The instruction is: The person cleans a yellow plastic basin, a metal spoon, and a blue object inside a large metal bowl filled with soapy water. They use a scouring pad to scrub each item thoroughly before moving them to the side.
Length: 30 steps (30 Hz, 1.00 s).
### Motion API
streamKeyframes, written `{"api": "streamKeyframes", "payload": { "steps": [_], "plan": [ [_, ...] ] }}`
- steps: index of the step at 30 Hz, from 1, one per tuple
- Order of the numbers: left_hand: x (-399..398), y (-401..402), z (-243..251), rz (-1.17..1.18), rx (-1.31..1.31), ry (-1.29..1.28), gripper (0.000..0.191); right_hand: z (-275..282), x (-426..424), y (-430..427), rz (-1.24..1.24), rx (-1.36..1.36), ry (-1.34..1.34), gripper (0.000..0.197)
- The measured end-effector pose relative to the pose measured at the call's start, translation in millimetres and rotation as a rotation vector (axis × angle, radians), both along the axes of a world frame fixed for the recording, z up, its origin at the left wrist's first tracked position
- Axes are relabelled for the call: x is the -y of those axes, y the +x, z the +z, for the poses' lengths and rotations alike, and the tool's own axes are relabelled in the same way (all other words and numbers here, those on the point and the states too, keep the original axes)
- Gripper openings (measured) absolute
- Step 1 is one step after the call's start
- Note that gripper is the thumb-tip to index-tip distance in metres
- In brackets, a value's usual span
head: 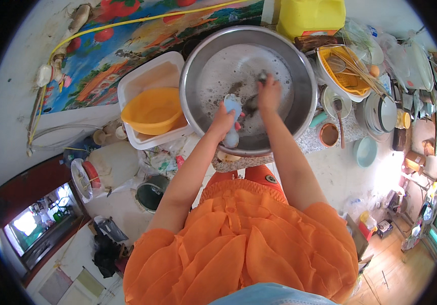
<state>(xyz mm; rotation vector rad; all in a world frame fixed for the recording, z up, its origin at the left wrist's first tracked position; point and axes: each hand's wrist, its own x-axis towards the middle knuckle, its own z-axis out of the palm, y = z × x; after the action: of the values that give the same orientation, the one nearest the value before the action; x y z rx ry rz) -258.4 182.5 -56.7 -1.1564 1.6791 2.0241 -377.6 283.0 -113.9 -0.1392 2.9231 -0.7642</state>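
Observation:
A large stainless steel basin (pixel 306 91) holds foamy, cloudy water. Over its lower left part, my left hand (pixel 224 121) grips a pale blue spoon-shaped utensil (pixel 232 106), whose exact kind I cannot tell. My right hand (pixel 270 93) is at the foam on the right side of the basin, fingers bent around or against a small dark grey object (pixel 263 76), perhaps a scourer. Something dark shows through the water between the hands, too blurred to name.
Left of the basin, a yellow plastic bowl (pixel 151 110) sits in a white tub (pixel 127 82). To the right are a yellow basket (pixel 327 63), a glass bowl with a wooden spoon (pixel 339 114) and a brown cup (pixel 329 134). A yellow jug (pixel 312 17) stands behind.

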Motion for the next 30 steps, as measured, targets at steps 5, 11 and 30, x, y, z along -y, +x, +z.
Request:
{"api": "streamKeyframes", "payload": {
  "steps": [5, 11, 30],
  "plan": [
    [13.7, 0.2, -4.8, 0.037, 0.000, 0.024, 0.034, -54.7, -35.0, 5.0, 0.370, -0.272, 0.247, 0.036],
    [8.6, -5.4, -11.9, -0.012, 0.049, 0.039, 0.032, 42.6, 1.2, 38.5, 0.526, 0.059, -0.477, 0.027],
    [5.1, -7.8, -15.4, -0.196, -0.158, -0.235, 0.044, 24.8, 22.7, 28.8, 0.368, 0.157, -0.309, 0.023]
  ]
}}
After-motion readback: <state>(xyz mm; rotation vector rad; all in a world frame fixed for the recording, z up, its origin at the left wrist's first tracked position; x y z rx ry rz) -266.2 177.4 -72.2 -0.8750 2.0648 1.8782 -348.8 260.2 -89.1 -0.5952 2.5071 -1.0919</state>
